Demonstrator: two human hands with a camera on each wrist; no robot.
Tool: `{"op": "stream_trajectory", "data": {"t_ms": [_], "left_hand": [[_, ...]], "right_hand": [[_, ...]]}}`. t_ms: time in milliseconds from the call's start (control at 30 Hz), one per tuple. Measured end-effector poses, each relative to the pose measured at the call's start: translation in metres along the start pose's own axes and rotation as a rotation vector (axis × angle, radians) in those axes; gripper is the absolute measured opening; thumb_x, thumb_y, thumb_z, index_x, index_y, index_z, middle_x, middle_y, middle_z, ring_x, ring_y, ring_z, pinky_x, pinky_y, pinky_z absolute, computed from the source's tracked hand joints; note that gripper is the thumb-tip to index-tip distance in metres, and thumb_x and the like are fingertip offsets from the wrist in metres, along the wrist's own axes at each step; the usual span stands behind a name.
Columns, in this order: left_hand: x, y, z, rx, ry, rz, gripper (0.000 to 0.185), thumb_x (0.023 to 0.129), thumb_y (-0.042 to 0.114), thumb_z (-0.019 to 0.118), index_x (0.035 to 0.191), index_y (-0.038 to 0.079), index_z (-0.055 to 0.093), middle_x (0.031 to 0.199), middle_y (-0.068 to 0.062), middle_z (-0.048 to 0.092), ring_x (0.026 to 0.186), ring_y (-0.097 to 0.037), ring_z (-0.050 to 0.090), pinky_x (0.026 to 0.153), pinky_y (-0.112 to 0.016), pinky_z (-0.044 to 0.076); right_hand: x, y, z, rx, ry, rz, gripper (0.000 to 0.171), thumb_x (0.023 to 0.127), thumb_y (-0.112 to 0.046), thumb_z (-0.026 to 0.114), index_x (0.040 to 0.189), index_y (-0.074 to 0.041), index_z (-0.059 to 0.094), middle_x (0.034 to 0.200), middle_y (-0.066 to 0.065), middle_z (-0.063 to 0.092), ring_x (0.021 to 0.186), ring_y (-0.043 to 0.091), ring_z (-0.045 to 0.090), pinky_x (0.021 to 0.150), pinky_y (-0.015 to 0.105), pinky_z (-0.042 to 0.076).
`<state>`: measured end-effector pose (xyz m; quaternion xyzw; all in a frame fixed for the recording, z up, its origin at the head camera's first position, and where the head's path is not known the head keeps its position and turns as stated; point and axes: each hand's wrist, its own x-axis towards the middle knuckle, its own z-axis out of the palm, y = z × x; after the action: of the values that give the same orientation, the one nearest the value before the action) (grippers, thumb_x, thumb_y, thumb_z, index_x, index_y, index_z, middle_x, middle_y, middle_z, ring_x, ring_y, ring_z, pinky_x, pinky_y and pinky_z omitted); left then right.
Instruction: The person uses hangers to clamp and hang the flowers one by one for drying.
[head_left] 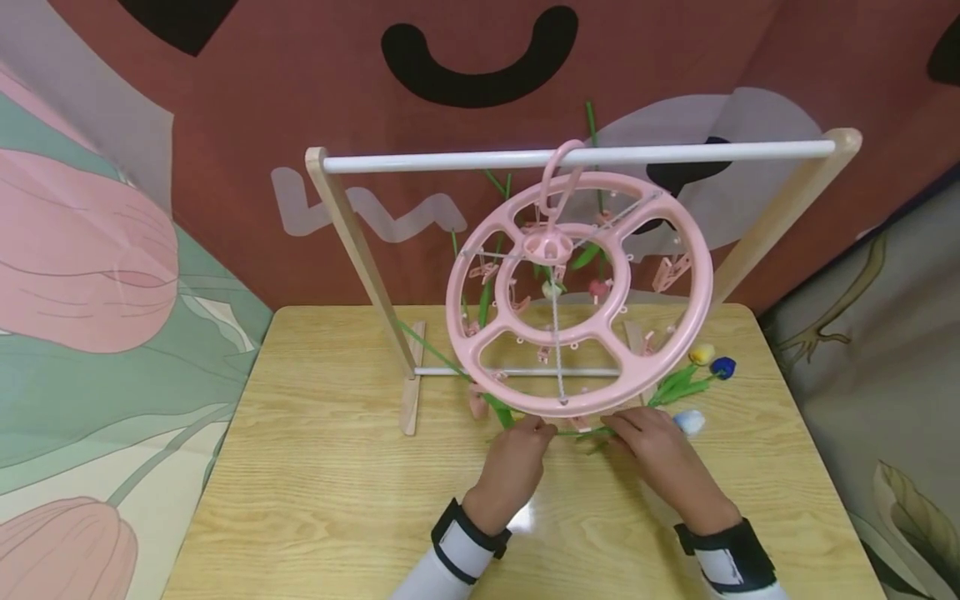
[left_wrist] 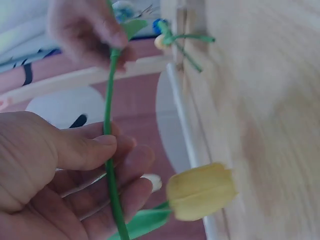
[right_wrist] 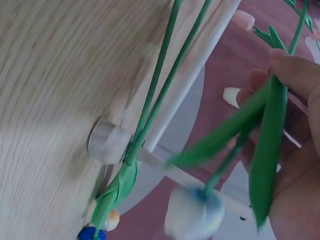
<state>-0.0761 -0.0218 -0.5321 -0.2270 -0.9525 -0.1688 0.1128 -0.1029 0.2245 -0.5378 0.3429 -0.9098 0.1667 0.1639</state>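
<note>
An artificial tulip with a white-and-blue bloom [right_wrist: 195, 212] is held by both hands, its stem [left_wrist: 108, 97] stretched between them. My left hand [head_left: 513, 462] pinches this stem between thumb and fingers, just below the near rim of a pink round clip hanger [head_left: 581, 406]. Closer to the bloom, my right hand [head_left: 660, 458] grips it beside the long green leaves [right_wrist: 270, 150]. A pink clip [head_left: 580, 423] hangs from the rim between the hands. Close to the left fingers, a yellow tulip [left_wrist: 200, 192] shows in the left wrist view.
The hanger hooks over the white bar [head_left: 450, 160] of a wooden-legged stand [head_left: 360, 258]. Several tulips hang among its clips, including a red one [head_left: 597, 288]. Yellow [head_left: 701, 354] and blue [head_left: 723, 367] tulips lie on the table [head_left: 315, 483] at right. A printed cloth stands behind.
</note>
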Motion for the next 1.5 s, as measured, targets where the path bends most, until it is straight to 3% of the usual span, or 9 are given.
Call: {"op": "stream_trajectory", "data": {"t_ms": [200, 333, 500, 800, 967, 1067, 1167, 1333, 1500], "left_hand": [[-0.006, -0.007, -0.017, -0.078, 0.011, -0.014, 0.033, 0.082, -0.013, 0.070, 0.102, 0.012, 0.080, 0.094, -0.002, 0.072, 0.075, -0.011, 0.067, 0.059, -0.016, 0.055], [-0.009, -0.012, -0.025, -0.118, 0.006, -0.019, 0.034, 0.081, -0.015, 0.070, 0.102, 0.010, 0.079, 0.099, -0.004, 0.074, 0.081, -0.012, 0.071, 0.061, -0.014, 0.057], [-0.014, -0.020, -0.034, -0.124, 0.038, -0.023, 0.030, 0.083, -0.013, 0.072, 0.100, 0.010, 0.080, 0.098, -0.005, 0.075, 0.083, -0.014, 0.073, 0.062, -0.018, 0.060], [-0.022, -0.007, -0.049, -0.195, 0.349, 0.161, 0.010, 0.086, 0.006, 0.078, 0.093, 0.010, 0.073, 0.100, -0.002, 0.066, 0.094, -0.018, 0.063, 0.081, -0.029, 0.053], [-0.026, 0.005, -0.052, -0.418, 0.158, 0.299, 0.009, 0.095, 0.012, 0.074, 0.104, 0.010, 0.075, 0.102, 0.001, 0.073, 0.095, -0.008, 0.069, 0.089, -0.014, 0.055], [-0.024, 0.006, -0.040, -0.597, -0.041, 0.220, 0.023, 0.100, 0.016, 0.070, 0.121, 0.007, 0.072, 0.115, -0.003, 0.075, 0.104, -0.008, 0.071, 0.092, -0.013, 0.056], [-0.020, 0.006, -0.021, -0.866, -0.116, 0.024, 0.031, 0.100, 0.015, 0.069, 0.129, 0.002, 0.068, 0.120, -0.011, 0.075, 0.107, -0.013, 0.073, 0.092, -0.018, 0.059], [-0.012, 0.009, 0.000, -1.388, 0.034, -0.263, 0.039, 0.096, 0.005, 0.072, 0.132, -0.007, 0.065, 0.129, -0.025, 0.069, 0.114, -0.014, 0.071, 0.097, -0.031, 0.061], [-0.010, 0.013, 0.004, -1.502, 0.192, -0.256, 0.033, 0.095, 0.002, 0.071, 0.125, -0.008, 0.067, 0.130, -0.025, 0.068, 0.121, -0.015, 0.068, 0.102, -0.032, 0.058]], "right_hand": [[-0.004, 0.009, -0.012, 0.001, 0.006, 0.029, 0.069, 0.106, -0.058, 0.030, 0.114, -0.006, 0.075, 0.107, 0.010, 0.075, 0.098, 0.030, 0.069, 0.089, 0.052, 0.056], [-0.007, 0.015, -0.019, -0.021, -0.016, 0.036, 0.026, 0.096, -0.024, 0.076, 0.113, -0.005, 0.075, 0.106, 0.011, 0.075, 0.098, 0.032, 0.069, 0.091, 0.054, 0.055], [-0.009, 0.016, -0.026, -0.007, -0.007, 0.051, 0.044, 0.067, 0.006, 0.091, 0.107, -0.008, 0.077, 0.103, 0.009, 0.076, 0.097, 0.031, 0.069, 0.089, 0.053, 0.056], [-0.005, 0.006, -0.025, 0.037, -0.012, 0.053, 0.039, 0.069, 0.002, 0.089, 0.105, -0.012, 0.080, 0.102, 0.004, 0.078, 0.096, 0.025, 0.072, 0.085, 0.048, 0.061], [0.002, 0.000, -0.027, 0.048, 0.025, 0.012, 0.043, 0.069, 0.004, 0.089, 0.108, -0.012, 0.080, 0.104, 0.004, 0.078, 0.094, 0.024, 0.072, 0.083, 0.047, 0.061], [0.008, -0.008, -0.030, 0.083, 0.054, -0.007, 0.023, 0.091, -0.018, 0.078, 0.113, -0.012, 0.079, 0.108, 0.005, 0.078, 0.097, 0.025, 0.073, 0.084, 0.045, 0.062], [0.015, -0.017, -0.031, 0.128, 0.085, -0.031, 0.041, 0.105, -0.039, 0.049, 0.117, -0.012, 0.078, 0.112, 0.005, 0.077, 0.100, 0.026, 0.073, 0.085, 0.044, 0.062], [0.020, -0.030, -0.028, 0.175, 0.085, -0.061, 0.051, 0.108, -0.044, 0.040, 0.115, -0.010, 0.077, 0.114, 0.007, 0.076, 0.101, 0.026, 0.074, 0.085, 0.041, 0.063], [0.020, -0.034, -0.025, 0.180, 0.049, -0.048, 0.031, 0.100, -0.029, 0.066, 0.122, -0.010, 0.075, 0.120, 0.008, 0.074, 0.107, 0.026, 0.073, 0.090, 0.036, 0.062]]}}
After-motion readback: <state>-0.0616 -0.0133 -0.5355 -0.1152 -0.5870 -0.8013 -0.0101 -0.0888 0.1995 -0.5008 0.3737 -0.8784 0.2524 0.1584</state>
